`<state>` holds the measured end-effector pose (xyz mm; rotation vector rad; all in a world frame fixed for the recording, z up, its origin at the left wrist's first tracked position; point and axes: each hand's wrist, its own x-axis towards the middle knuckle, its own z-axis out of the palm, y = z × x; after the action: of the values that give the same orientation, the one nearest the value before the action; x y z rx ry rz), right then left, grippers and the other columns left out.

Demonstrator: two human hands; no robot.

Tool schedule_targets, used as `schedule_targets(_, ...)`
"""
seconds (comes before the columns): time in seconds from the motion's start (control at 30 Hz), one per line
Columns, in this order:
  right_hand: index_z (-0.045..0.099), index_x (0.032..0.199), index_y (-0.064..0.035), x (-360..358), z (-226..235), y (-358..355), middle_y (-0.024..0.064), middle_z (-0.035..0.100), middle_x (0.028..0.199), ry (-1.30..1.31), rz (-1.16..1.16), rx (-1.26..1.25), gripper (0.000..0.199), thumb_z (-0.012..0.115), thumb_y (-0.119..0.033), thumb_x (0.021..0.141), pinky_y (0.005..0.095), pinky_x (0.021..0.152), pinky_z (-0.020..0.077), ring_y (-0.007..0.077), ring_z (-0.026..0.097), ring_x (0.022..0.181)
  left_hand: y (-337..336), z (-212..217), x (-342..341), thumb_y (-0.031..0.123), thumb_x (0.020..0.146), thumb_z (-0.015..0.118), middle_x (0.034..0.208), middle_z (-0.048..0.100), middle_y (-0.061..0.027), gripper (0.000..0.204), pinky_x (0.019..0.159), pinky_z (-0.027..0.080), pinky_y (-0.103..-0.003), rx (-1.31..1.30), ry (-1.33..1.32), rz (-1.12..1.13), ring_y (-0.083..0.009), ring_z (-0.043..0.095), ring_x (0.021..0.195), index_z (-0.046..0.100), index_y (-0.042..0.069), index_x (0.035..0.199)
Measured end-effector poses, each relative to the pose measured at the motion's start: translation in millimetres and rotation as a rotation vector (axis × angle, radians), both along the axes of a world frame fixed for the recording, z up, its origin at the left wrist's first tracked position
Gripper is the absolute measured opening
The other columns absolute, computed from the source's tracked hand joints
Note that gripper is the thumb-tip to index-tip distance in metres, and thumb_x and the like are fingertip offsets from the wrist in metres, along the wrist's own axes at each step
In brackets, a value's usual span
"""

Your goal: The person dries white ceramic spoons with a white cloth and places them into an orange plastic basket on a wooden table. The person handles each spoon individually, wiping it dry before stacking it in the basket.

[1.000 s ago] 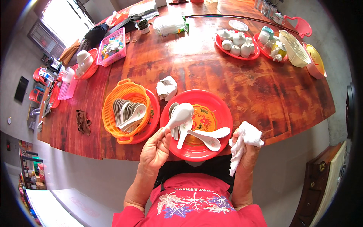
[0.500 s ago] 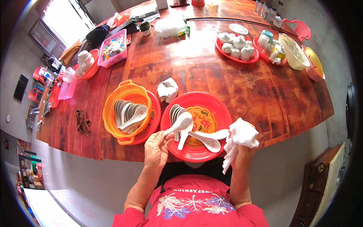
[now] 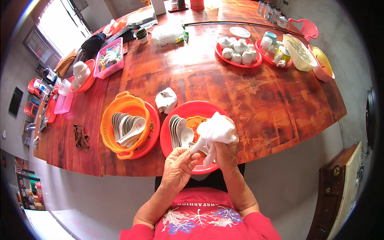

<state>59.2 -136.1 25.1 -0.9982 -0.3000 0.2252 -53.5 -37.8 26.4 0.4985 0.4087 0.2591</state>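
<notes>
Both hands are raised together over the near edge of the table (image 3: pixel 280 100). Left hand (image 3: pixel 178 170): fingers closed on the handle end of a white spoon (image 3: pixel 199 145), which angles up and to the right. Right hand (image 3: pixel 226 150): closed on a white cloth (image 3: pixel 216 130), which is wrapped over the bowl end of the spoon. The spoon thus spans the gap between the two hands, above the near rim of the red plate (image 3: pixel 176 120).

Layout, left to right:
- Brown rag (image 3: pixel 81 137), lying on the table well left of the hands.
- Orange basket (image 3: pixel 116 108), seated in a red dish (image 3: pixel 154 124) and holding a fanned stack of white spoons.
- Crumpled white tissue (image 3: pixel 166 100), just beyond the red plate.
- Red plate, directly in front of the person, with a row of loose spoons (image 3: pixel 177 128) on its left half, just beside the left hand.
- Far right: red tray (image 3: pixel 218 52) carrying white cups, well apart from the hands.
</notes>
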Motion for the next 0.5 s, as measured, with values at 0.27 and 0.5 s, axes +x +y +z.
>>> schedule_targets(0.27,0.054,0.114,-0.003,10,-18,-4,0.0032,0.06,0.1,0.058,0.099,0.07,0.032,0.06,0.001,0.083,0.0265,0.074,0.0514,0.0105,0.059,0.088,7,16,6,0.019,0.093,0.057,0.091,0.066,-0.0041,0.035,0.057,0.044,-0.017,0.762,0.169,-0.338,-0.004,0.056,0.067,0.055,-0.001,0.122)
schedule_targets(0.5,0.059,0.114,-0.0098,-2,-11,4,0.0167,0.038,0.129,-0.643,-0.189,-0.536,0.055,0.077,-0.001,0.062,0.0365,0.086,0.048,0.03,0.05,0.111,-8,11,12,0.016,0.094,0.055,0.079,0.064,-0.0032,0.025,0.065,0.045,-0.025,1.028,0.12,-0.041,-0.0066,0.054,0.073,0.06,-0.003,0.11)
